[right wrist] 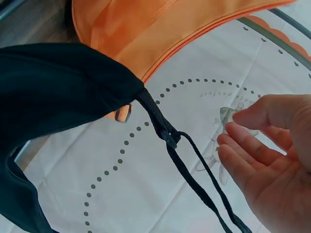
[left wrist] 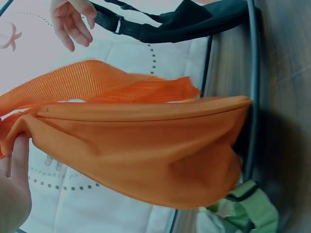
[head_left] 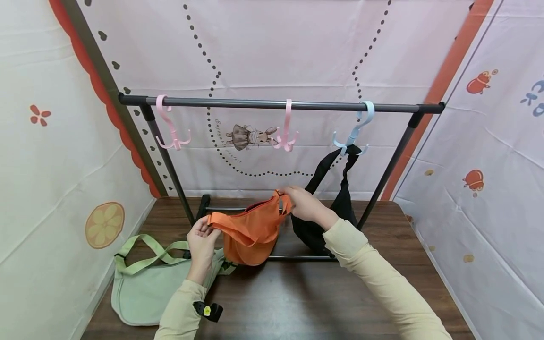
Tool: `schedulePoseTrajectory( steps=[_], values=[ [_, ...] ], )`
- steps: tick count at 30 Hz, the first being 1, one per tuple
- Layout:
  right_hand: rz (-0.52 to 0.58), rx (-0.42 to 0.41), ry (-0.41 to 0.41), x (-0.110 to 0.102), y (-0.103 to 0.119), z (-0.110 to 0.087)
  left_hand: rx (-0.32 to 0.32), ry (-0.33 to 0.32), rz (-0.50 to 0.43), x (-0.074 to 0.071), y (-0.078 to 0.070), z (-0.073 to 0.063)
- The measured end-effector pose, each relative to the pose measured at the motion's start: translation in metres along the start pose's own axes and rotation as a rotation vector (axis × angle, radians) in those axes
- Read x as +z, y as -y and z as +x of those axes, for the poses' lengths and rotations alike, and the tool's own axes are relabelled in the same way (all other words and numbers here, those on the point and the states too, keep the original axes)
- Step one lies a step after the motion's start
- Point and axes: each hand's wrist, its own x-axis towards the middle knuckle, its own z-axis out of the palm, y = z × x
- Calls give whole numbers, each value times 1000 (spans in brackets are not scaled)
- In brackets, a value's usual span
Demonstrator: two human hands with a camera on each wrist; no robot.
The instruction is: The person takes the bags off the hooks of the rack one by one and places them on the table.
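Observation:
My left hand (head_left: 202, 241) pinches the strap end of an orange waist bag (head_left: 255, 231), which hangs down in the left wrist view. At the bag's far end my right hand (head_left: 308, 205) appears to touch it in the head view. Both wrist views instead show the right hand (right wrist: 269, 155) apart from the bag, fingers loosely bent with nothing between them. Beside that hand, a black bag (head_left: 312, 231) hangs by its strap from a blue hook (head_left: 352, 130). A light green bag (head_left: 146, 288) with a strap lies on the table left of the left hand.
A dark metal rack (head_left: 238, 103) spans the wooden table (head_left: 272, 302). Two pink hooks, the left hook (head_left: 172, 125) and the middle hook (head_left: 287, 125), hang on its bar. Printed cloth (head_left: 276, 47) lines the back and sides. A low rack bar (head_left: 297, 258) runs behind the orange bag.

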Motion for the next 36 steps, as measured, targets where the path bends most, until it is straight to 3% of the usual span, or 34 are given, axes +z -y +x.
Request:
schedulePoseTrajectory(
  steps=[5,14,22,28,36],
  values=[
    [59,31,2,2,0,-9,47,30,-4,5,-9,5],
    [67,-4,-29,10,1,-9,122,87,-51,8,-38,8],
    [133,0,133,30,7,-12,197,186,-122,7,-64,2],
    [117,-28,245,57,13,-18,243,244,-185,1,-78,-4],
    [173,-59,240,93,15,-24,273,309,-233,-6,-88,-7]
  ],
)
